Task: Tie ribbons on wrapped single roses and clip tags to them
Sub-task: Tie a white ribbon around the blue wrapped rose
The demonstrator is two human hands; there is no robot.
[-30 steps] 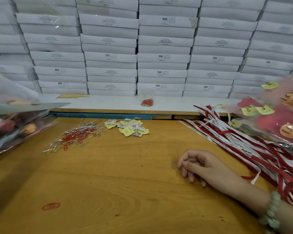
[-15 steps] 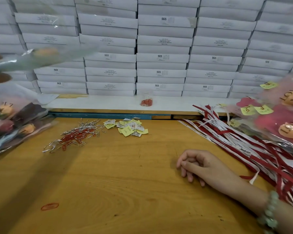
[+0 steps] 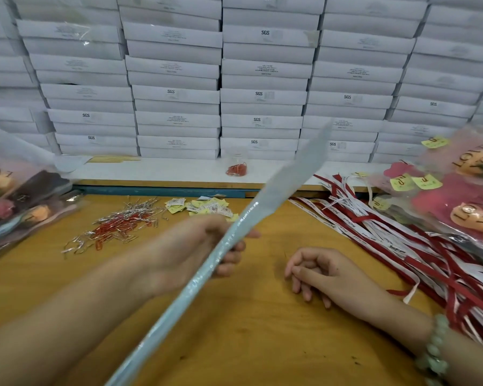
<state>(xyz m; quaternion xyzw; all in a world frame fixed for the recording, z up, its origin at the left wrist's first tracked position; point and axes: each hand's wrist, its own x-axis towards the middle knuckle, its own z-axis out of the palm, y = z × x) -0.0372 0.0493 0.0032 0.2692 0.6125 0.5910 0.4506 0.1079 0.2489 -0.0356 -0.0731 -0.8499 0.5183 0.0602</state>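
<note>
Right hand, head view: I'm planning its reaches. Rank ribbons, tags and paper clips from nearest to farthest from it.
1. Ribbons, just right of the right hand.
2. Tags, ahead and to the left.
3. Paper clips, far left.

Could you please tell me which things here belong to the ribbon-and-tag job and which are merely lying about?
For the job: wrapped rose gripped by the left hand, ribbons, tags, paper clips, rose pile at left, tagged roses at right.
Lying about: stacked white boxes, small jar on the ledge, bead bracelet.
</note>
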